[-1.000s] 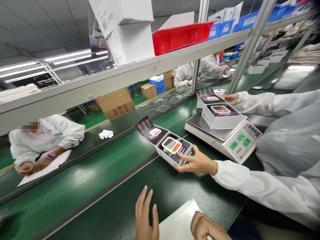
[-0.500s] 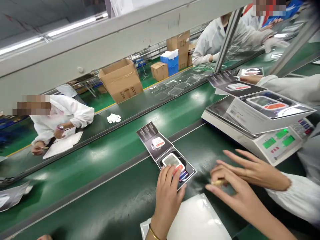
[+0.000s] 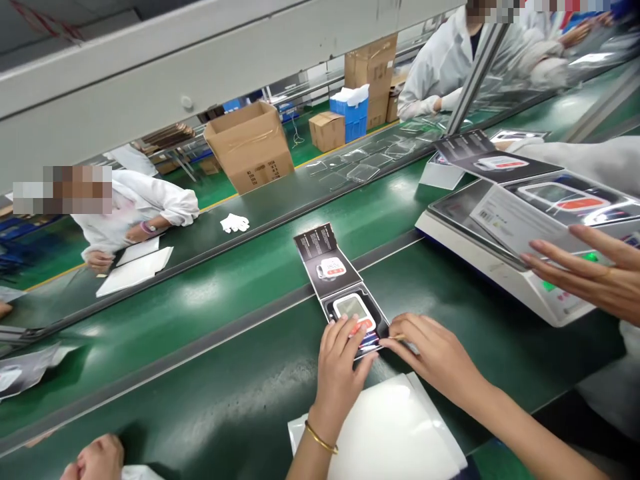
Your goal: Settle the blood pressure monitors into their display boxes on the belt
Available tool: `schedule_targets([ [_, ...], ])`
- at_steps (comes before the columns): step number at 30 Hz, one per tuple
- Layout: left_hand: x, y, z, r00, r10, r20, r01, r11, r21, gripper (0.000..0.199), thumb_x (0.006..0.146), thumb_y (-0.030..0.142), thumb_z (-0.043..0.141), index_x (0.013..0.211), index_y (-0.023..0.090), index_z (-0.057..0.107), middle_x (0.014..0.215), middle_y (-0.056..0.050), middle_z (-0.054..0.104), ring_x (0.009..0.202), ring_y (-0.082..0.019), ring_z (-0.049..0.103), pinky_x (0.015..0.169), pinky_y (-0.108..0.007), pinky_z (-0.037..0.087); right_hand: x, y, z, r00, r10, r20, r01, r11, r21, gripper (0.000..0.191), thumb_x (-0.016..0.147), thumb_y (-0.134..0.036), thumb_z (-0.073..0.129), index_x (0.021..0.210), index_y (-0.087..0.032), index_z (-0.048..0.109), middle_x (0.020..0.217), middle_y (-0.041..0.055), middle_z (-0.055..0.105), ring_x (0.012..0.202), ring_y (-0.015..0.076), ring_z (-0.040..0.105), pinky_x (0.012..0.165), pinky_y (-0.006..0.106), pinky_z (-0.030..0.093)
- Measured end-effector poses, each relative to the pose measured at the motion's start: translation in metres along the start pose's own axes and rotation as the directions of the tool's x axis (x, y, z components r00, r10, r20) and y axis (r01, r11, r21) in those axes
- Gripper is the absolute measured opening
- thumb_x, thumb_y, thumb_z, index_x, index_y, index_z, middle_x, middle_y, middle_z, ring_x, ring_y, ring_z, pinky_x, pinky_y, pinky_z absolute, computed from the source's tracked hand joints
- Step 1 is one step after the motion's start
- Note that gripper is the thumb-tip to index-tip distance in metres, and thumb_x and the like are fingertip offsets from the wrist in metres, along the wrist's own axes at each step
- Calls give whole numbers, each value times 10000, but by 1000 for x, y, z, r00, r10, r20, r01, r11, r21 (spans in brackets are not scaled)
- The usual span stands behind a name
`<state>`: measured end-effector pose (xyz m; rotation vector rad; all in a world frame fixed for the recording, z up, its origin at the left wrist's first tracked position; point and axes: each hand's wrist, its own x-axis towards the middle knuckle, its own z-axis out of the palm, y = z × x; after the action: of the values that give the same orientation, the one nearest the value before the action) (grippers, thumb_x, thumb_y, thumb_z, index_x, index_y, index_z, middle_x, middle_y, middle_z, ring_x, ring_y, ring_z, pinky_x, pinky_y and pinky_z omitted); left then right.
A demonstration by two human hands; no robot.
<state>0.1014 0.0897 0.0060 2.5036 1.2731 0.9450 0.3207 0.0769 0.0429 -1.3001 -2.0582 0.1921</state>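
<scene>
A small open box [image 3: 327, 290] lies on the green belt, its printed lid folded back. In its tray sits a white and orange device with a grey screen [image 3: 354, 307], which looks like a blood pressure monitor. My left hand [image 3: 343, 350] holds the box at its near end, fingers laid over the device and thumb by the edge; a gold bangle circles that wrist. At the box's right edge, my right hand [image 3: 430, 347] pinches a small tan piece [image 3: 399, 337], too small to identify. White sheets or bags [image 3: 395, 427] lie below my hands.
At right stands a weighing scale [image 3: 490, 267] with an open device box [image 3: 565, 193] on it; a co-worker's hand [image 3: 595, 267] is beside it. Another person's fist [image 3: 103, 457] rests lower left. A white glove [image 3: 234, 223], clear plastic trays [image 3: 363, 171] and a carton [image 3: 253, 147] lie beyond.
My right hand has moved left to the box's edge with the tan piece. The co-worker's hand has moved right and up to the scale. My left hand stays on the box.
</scene>
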Motion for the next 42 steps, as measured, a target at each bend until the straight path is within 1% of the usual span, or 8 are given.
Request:
schedule_targets([
  [3, 0, 1, 0, 1000, 24, 2, -24, 1000, 9, 429, 1005, 318, 604, 1423, 266, 521, 1458, -53, 636, 1403, -254, 547, 1159, -555, 502, -14, -8, 2, 999, 3, -48, -2, 999, 32, 29, 1040, -253, 595, 1056, -230, 603, 959, 36, 668, 862, 196, 654, 781, 318, 479],
  [7, -4, 0, -4, 999, 49, 6, -49, 998, 49, 420, 1015, 273, 576, 1429, 231, 520, 1470, -57, 629, 1417, -245, 537, 1174, -516, 492, -36, -22, 16, 986, -42, 162, 35, 998, 46, 338, 1062, -340, 542, 1399, -331, 557, 1006, 29, 694, 835, 211, 675, 752, 339, 521],
  [11, -29, -19, -29, 997, 68, 26, -72, 975, 208, 508, 1017, 302, 586, 1506, 242, 464, 1484, -56, 617, 1427, -240, 531, 1176, -485, 484, -52, -21, 13, 941, 201, 272, -247, 958, 145, 541, 1058, -464, 517, 1561, -343, 360, 998, 18, 686, 838, 208, 693, 759, 333, 553],
  [18, -102, -65, -111, 997, 70, 15, -68, 861, 503, 590, 982, 200, 636, 1537, 278, 454, 1581, -84, 513, 1552, -268, 350, 1298, -499, 283, -93, 4, -30, 819, 356, 450, -466, 870, 160, 264, 1020, -530, 548, 1043, -278, 624, 986, 12, 654, 787, 185, 661, 701, 289, 500],
  [21, -106, -35, -96, 996, 88, -30, -65, 892, 448, 641, 983, 260, 636, 1574, 231, 391, 1619, -89, 458, 1600, -247, 217, 1330, -465, 207, -100, 6, -28, 801, 295, 521, -415, 901, 129, 238, 1035, -471, 538, 928, -261, 573, 905, -7, 624, 753, 181, 641, 686, 289, 473],
  [27, -85, 45, -14, 864, 219, 453, -260, 965, 30, 758, 968, 562, 591, 1585, 203, 340, 1658, -34, 395, 1535, -242, 381, 1216, -431, 457, -93, 6, -15, 811, 172, 559, -245, 968, 58, 203, 1023, -408, 606, 904, -250, 559, 923, -7, 635, 814, 204, 633, 745, 320, 456],
  [35, -83, 31, -2, 835, 192, 516, -209, 978, -26, 768, 933, 545, 663, 1569, 231, 368, 1657, -53, 398, 1537, -285, 375, 1230, -504, 435, -110, -3, -15, 781, 47, 623, -70, 997, 13, 137, 998, -309, 651, 905, -231, 589, 898, 1, 650, 793, 209, 614, 739, 328, 431],
  [42, -87, 28, 3, 862, 246, 443, -250, 967, -51, 872, 842, 541, 777, 1544, 201, 388, 1601, -117, 480, 1486, -322, 457, 1132, -541, 538, -83, -20, -61, 695, 74, 716, -450, 821, 352, 254, 904, -409, 769, 860, -237, 588, 907, -29, 643, 824, 160, 622, 716, 255, 459],
])
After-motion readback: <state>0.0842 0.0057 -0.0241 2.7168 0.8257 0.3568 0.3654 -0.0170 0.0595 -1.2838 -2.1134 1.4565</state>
